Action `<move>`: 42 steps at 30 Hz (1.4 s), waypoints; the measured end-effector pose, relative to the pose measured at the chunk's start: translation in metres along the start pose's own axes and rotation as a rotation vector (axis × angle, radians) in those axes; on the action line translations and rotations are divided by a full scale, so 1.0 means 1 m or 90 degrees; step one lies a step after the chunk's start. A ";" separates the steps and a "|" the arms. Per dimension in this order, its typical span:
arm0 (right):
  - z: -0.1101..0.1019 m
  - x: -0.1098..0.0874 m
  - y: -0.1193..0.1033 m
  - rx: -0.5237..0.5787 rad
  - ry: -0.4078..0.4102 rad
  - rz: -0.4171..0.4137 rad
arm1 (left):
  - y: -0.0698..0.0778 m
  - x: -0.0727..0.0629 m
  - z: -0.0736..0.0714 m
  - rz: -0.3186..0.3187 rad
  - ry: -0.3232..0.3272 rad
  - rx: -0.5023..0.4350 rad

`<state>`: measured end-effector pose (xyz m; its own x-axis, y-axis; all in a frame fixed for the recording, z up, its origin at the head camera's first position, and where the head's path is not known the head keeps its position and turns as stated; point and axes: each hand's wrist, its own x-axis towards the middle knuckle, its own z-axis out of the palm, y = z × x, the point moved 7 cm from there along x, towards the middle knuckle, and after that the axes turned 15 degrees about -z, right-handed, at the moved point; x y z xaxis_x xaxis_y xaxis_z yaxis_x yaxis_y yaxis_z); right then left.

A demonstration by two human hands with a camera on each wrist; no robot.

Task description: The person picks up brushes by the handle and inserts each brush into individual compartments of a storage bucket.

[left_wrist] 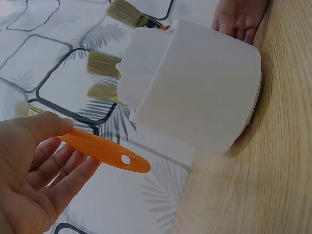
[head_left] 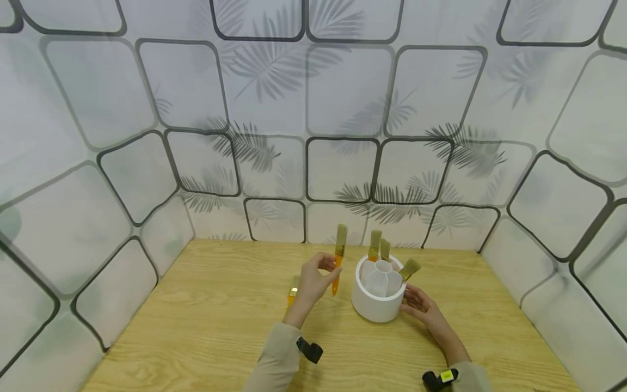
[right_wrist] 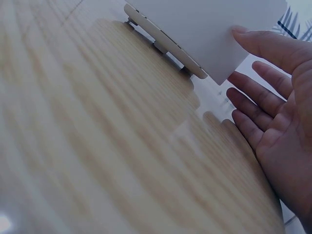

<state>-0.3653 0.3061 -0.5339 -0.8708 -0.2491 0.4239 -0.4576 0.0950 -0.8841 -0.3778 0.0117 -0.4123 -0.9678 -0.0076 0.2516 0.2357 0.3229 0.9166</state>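
My left hand pinches a paintbrush by its orange handle, bristles up, just left of a round white holder. In the left wrist view the handle with its hanging hole points toward the holder, clear of it. Three other paintbrushes stand in the holder's outer compartments, one leaning right. My right hand rests against the holder's right side. Seen from the right wrist, its thumb lies on the wall and the other fingers stretch out near the lower edge.
Another orange-handled paintbrush lies on the wooden table, partly hidden behind my left wrist. The holder stands on a raised base with small feet. Patterned walls close off the back and both sides.
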 end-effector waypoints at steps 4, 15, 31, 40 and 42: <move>0.000 0.000 0.001 -0.006 0.003 0.006 | 0.003 0.000 0.001 0.008 -0.004 -0.001; 0.000 0.000 0.005 -0.005 -0.002 0.001 | 0.002 0.003 0.003 0.004 -0.005 -0.006; -0.001 -0.001 0.007 -0.008 0.008 0.006 | 0.006 0.004 0.006 0.021 0.001 -0.018; -0.001 0.000 0.005 -0.009 0.004 -0.001 | 0.008 0.007 0.007 0.026 0.004 -0.026; -0.001 0.000 0.005 -0.011 0.003 0.007 | 0.008 0.008 0.007 0.029 0.007 -0.028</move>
<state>-0.3676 0.3079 -0.5383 -0.8766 -0.2429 0.4154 -0.4512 0.1148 -0.8850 -0.3841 0.0211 -0.4054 -0.9551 -0.0046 0.2963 0.2831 0.2813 0.9169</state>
